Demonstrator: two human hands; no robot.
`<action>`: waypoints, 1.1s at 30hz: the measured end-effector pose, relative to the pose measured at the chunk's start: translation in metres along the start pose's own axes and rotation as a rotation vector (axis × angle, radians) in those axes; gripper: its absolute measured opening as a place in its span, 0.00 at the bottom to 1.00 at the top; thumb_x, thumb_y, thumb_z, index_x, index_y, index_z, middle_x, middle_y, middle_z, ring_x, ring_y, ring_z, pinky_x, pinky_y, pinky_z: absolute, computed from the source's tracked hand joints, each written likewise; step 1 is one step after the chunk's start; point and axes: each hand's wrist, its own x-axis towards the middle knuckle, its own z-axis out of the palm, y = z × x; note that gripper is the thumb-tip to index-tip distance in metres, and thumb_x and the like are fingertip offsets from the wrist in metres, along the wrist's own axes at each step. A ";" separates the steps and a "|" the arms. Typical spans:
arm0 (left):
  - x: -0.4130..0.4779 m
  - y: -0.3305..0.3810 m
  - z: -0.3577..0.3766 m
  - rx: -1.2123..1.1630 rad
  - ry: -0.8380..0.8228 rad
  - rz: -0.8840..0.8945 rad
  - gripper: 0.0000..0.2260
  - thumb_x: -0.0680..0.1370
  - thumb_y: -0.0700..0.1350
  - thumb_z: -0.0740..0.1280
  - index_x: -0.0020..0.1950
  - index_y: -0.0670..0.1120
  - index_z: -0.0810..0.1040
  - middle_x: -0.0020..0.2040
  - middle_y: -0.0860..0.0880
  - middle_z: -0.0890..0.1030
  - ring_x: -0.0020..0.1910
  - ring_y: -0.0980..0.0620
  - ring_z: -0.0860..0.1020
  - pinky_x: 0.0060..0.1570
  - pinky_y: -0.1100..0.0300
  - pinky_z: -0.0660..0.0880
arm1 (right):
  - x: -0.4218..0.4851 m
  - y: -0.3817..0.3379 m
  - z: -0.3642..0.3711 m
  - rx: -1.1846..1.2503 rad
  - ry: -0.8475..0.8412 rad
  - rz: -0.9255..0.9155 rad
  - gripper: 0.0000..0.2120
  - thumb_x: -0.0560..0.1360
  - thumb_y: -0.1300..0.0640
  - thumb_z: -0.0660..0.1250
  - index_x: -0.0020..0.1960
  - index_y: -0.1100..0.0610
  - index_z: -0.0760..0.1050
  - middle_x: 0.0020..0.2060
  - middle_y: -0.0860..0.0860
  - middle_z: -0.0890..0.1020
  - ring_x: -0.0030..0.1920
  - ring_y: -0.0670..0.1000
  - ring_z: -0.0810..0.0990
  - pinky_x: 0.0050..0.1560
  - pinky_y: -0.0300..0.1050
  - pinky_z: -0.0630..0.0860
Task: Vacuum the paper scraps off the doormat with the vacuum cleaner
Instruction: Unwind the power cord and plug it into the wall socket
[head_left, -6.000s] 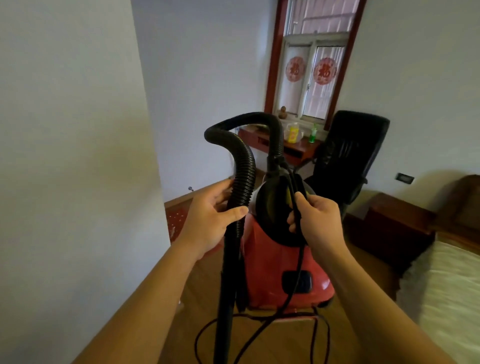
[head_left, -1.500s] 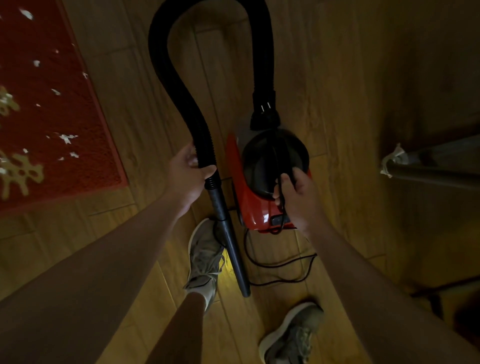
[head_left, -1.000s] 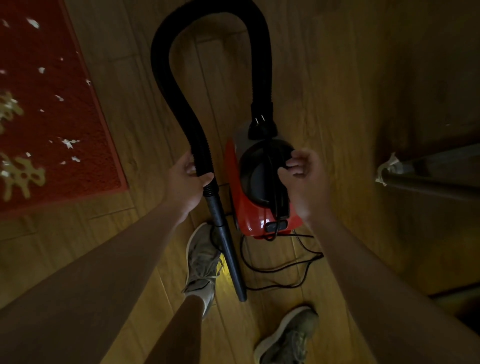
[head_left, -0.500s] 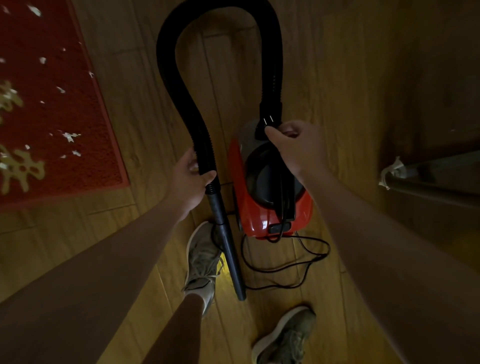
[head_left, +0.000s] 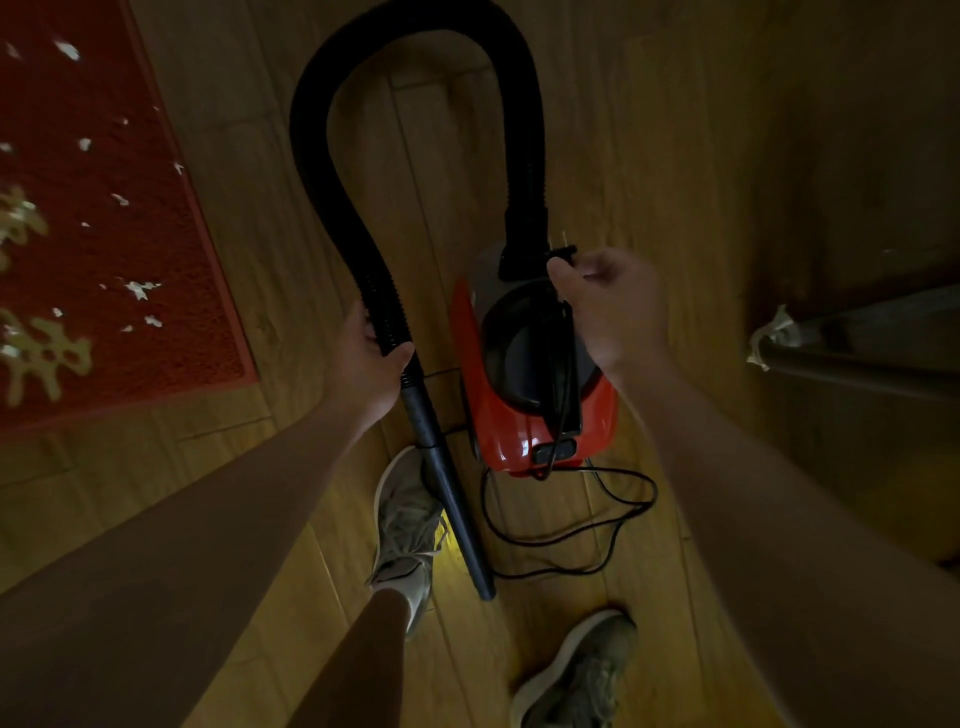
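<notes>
left fingers grip hose, right fingers perhaps plug

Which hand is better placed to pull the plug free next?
Right. The right hand pinches the plug at the top of the vacuum cleaner, so it only has to lift away. The left hand is wrapped round the hose, beside the machine.
</notes>
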 end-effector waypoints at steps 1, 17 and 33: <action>-0.003 0.002 -0.001 0.023 0.000 0.020 0.23 0.79 0.36 0.70 0.72 0.51 0.71 0.53 0.53 0.80 0.55 0.51 0.81 0.56 0.54 0.80 | -0.007 -0.003 -0.004 0.043 -0.006 0.005 0.07 0.77 0.55 0.71 0.45 0.58 0.79 0.35 0.51 0.82 0.36 0.49 0.82 0.41 0.47 0.79; -0.107 0.010 0.008 0.038 -0.052 -0.043 0.35 0.77 0.42 0.74 0.81 0.51 0.62 0.79 0.54 0.63 0.77 0.53 0.64 0.73 0.51 0.68 | -0.114 -0.042 -0.066 0.270 -0.084 -0.081 0.08 0.79 0.58 0.69 0.51 0.64 0.78 0.33 0.51 0.81 0.30 0.46 0.79 0.30 0.36 0.76; -0.220 -0.001 0.071 0.073 -0.445 0.134 0.07 0.80 0.38 0.69 0.57 0.44 0.84 0.52 0.53 0.84 0.49 0.71 0.80 0.54 0.71 0.76 | -0.174 -0.034 -0.100 0.335 0.018 -0.179 0.06 0.78 0.58 0.70 0.49 0.61 0.78 0.31 0.46 0.80 0.29 0.44 0.79 0.32 0.41 0.78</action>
